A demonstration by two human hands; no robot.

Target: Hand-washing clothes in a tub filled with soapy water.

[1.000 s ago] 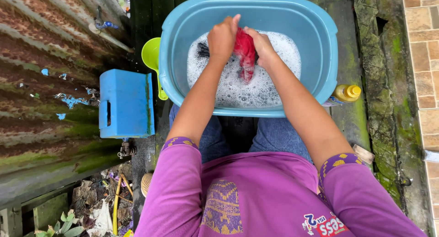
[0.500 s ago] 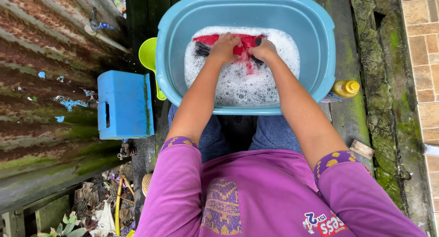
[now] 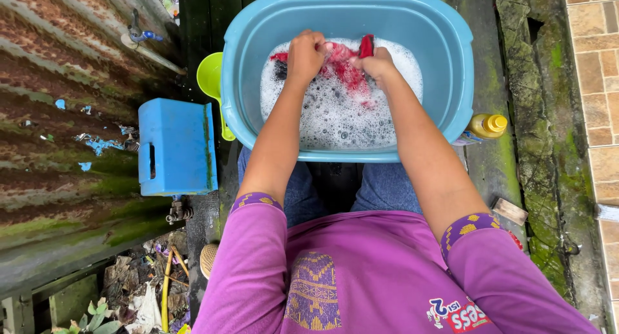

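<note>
Soapy basin (image 3: 258,44), red cloth (image 3: 342,66) half-submerged

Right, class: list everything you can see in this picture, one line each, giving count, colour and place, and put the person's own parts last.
Basin: one, light blue, top centre, holding soapy water.
Foam: white, covers the water in the basin.
Cloth: one, red, wet, in the basin, gripped by both hands.
Scoop: one, lime green, left of the basin.
Box: one, blue, left of the basin.
Bottle: one, yellow, right of the basin.
Tap: one, blue-handled, upper left.
Shirt: one, purple, bottom.
Left hand: on the cloth.
Right hand: on the cloth.
</note>
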